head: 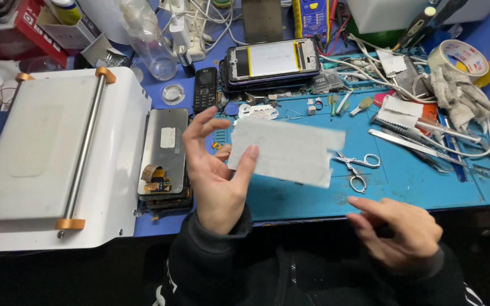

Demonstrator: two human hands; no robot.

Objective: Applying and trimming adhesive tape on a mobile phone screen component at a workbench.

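- White sheet (pixel 284 150) in left hand (pixel 216 175): motion-blurred, surface marks unreadable; thumb covers its left edge.
- Scissors (pixel 358 169): blade tips hidden behind sheet.
- White machine (pixel 58 158): cut off at left edge.
- Tape roll (pixel 459 55): partly behind cloth.
- Right hand (pixel 398 226): fingertips blurred, grip unclear.

scissors (pixel 357 168) on mat (pixel 426 181), machine (pixel 58 158) left

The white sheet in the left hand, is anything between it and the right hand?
Nothing visible. The left hand holds the white sheet above the blue mat; the right hand hangs lower right at the table edge, with open air between. The scissors lie flat beneath.
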